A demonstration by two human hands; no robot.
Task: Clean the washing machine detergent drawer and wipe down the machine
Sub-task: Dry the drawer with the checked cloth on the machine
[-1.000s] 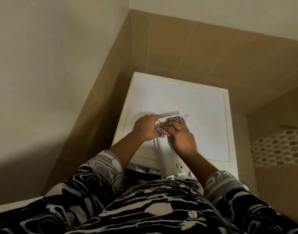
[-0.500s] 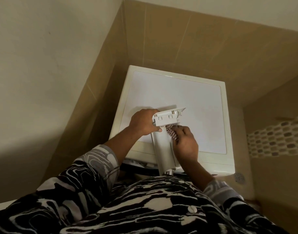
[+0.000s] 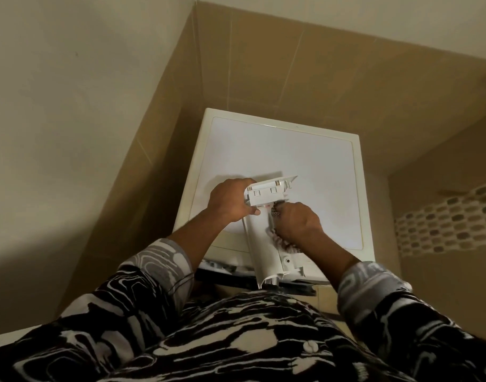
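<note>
Head view looks down on a white washing machine [image 3: 305, 161] set in a corner of tan tiled walls [image 3: 263, 64]. The white detergent drawer [image 3: 263, 244] is out of the machine and held over the front edge of its top, left of the middle. Its long body runs from beyond that edge in toward the centre, with the wider panel end farthest from the person.

The left hand [image 3: 230, 202] grips that far end, fingers curled round its left side and thumb across the underside. The right hand [image 3: 299, 221] is closed round a checked cloth [image 3: 286, 248] and presses it against the right side of the drawer's body; folds of the cloth show above and below the fist.

Black-and-white patterned sleeves [image 3: 159, 260] cover both forearms. A pebble mosaic strip [image 3: 443, 221] crosses the right-hand wall.
</note>
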